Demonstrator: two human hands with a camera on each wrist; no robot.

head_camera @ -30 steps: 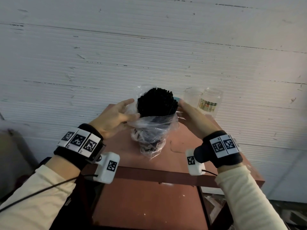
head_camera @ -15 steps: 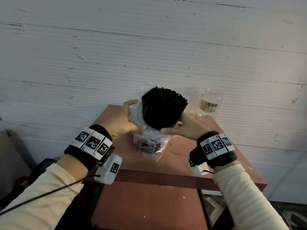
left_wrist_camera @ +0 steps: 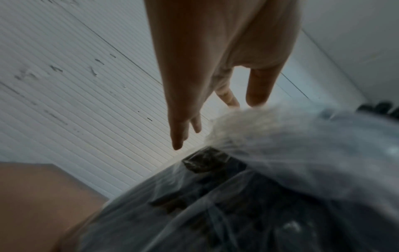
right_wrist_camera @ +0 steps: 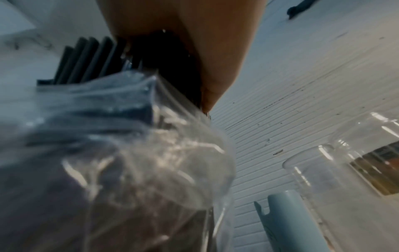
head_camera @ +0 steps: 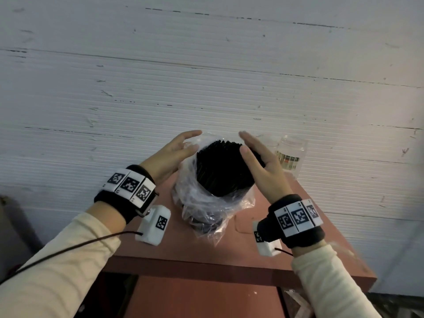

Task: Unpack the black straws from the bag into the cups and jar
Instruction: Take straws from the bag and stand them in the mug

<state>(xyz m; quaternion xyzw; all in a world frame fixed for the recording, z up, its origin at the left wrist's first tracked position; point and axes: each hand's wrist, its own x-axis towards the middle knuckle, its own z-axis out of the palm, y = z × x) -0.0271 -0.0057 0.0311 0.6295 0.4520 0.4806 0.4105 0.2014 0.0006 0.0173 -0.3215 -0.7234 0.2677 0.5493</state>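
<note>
While the black straws (head_camera: 226,168) stand upright in the pushed-down bag (head_camera: 202,203) mid-table (head_camera: 229,260), flanked by the left hand (head_camera: 171,154) and right hand (head_camera: 261,164), both straight-fingered and gripping nothing, the unsupported bundle could topple and scatter toward the jar (head_camera: 290,154).

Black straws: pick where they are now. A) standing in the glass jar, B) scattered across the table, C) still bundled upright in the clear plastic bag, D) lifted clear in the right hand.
C: the black straws stand bundled in the bag; the jar holds none.
</note>
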